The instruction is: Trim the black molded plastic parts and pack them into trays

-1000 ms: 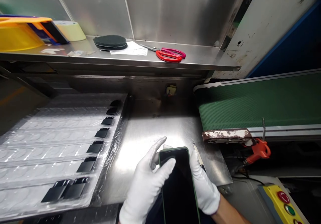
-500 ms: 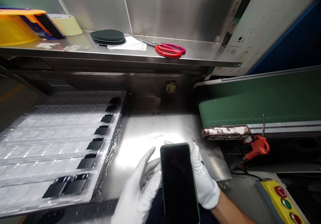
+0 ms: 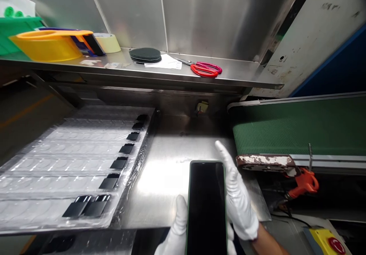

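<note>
A smartphone (image 3: 206,205) with a dark screen and a thin green case stands nearly upright at the bottom middle. My left hand (image 3: 175,228), in a white glove, grips it: the thumb lies along its left edge, and white fingertips show at its lower right edge. Beside the phone's right side is my right hand (image 3: 240,198), also gloved, with its fingers stretched forward and apart from a grip. Whether its palm touches the phone I cannot tell. Below both lies the bare metal worktop (image 3: 166,175).
On the left, a clear plastic tray (image 3: 65,178) holds several black flat pieces (image 3: 97,206). A green conveyor belt (image 3: 297,125) and an orange air gun (image 3: 303,182) are at right. Red scissors (image 3: 204,70), dark round pads (image 3: 145,54) and yellow tape (image 3: 47,49) lie on the shelf (image 3: 234,77).
My right hand has loosened from the phone and stretched its fingers forward. My left hand, open before, has closed around the phone. The whole view has shifted, with the shelf lower and further right.
</note>
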`<state>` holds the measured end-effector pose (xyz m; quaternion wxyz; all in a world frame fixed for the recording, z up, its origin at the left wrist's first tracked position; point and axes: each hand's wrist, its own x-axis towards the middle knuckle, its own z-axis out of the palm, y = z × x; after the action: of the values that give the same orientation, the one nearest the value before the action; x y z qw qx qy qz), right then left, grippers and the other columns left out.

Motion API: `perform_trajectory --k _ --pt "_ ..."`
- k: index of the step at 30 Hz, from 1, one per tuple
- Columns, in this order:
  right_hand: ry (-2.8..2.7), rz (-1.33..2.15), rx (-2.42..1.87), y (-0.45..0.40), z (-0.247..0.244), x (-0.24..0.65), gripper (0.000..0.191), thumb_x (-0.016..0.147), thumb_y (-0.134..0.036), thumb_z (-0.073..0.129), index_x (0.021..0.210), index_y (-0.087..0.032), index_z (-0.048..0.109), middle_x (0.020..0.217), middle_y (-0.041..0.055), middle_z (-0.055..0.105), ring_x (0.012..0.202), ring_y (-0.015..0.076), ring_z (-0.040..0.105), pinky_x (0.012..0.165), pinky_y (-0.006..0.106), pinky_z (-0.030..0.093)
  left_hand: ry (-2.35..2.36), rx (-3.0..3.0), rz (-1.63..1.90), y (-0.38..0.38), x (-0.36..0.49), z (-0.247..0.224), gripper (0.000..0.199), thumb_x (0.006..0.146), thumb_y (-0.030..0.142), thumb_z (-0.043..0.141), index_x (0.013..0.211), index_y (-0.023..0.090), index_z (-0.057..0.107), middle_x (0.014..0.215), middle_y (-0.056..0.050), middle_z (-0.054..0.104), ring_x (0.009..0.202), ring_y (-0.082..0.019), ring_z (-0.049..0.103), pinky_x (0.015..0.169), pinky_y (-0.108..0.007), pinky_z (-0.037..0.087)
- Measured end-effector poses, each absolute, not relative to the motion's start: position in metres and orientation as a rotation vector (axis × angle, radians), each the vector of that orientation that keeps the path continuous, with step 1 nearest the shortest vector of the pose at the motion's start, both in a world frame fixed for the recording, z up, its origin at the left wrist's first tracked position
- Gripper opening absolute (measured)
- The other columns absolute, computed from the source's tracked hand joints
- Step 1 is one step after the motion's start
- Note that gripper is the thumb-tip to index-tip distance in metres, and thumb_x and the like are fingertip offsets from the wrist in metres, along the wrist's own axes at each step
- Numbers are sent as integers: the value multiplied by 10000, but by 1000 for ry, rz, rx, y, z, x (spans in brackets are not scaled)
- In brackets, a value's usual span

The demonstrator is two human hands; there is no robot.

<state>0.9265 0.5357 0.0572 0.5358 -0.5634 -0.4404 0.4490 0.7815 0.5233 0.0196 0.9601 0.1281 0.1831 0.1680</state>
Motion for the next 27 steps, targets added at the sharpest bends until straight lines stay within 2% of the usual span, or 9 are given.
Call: perform_trajectory --k 2,6,8,11,16,22,27 --pt "-1432 823 -1348 539 61 937 618 922 -668 220 1477 -401 262 1559 1 305 1425 272 283 1200 472 187 364 219 327 525 781 18 1115 582 973 191 955 71 729 817 -177 721 761 -288 660 829 -435 488" --pt "-2034 231 -1415 547 71 952 613 897 -709 192 1414 -442 387 1628 -62 11 1470 359 42 1170 588 100 353 136 334 527 782 23 1163 612 961 146 939 -1 713 784 -154 696 701 -217 644 744 -329 470" --pt "-2141 117 -1474 550 74 953 578 928 -657 169 1433 -442 350 1630 -52 17 1471 363 -19 1146 618 112 377 155 359 528 783 28 1154 619 955 138 918 2 717 774 -144 692 700 -211 636 760 -326 460" --pt "-2248 53 -1474 553 73 951 559 935 -627 249 1453 -426 318 1630 -42 39 1464 390 -14 1135 627 141 441 181 379 530 781 28 1150 629 950 130 905 6 725 763 -141 686 682 -206 621 781 -340 445" --pt "-2286 149 -1466 547 66 949 541 926 -628 290 1435 -452 340 1626 -49 55 1448 430 36 1125 645 166 441 267 340 532 777 18 1190 598 971 122 932 1 726 812 -185 698 752 -268 651 833 -397 444" --pt "-2320 203 -1427 536 56 949 525 928 -630 279 1420 -463 359 1604 -25 117 1446 424 19 1094 658 223 587 219 405 525 777 24 1151 633 955 115 809 7 744 682 -173 684 648 -243 635 752 -363 444" --pt "-2299 252 -1453 532 54 951 522 927 -638 264 1416 -480 354 1611 -50 72 1445 426 18 1103 659 208 605 231 381 523 780 21 1170 614 966 111 797 -4 740 687 -179 678 660 -251 643 772 -374 460"
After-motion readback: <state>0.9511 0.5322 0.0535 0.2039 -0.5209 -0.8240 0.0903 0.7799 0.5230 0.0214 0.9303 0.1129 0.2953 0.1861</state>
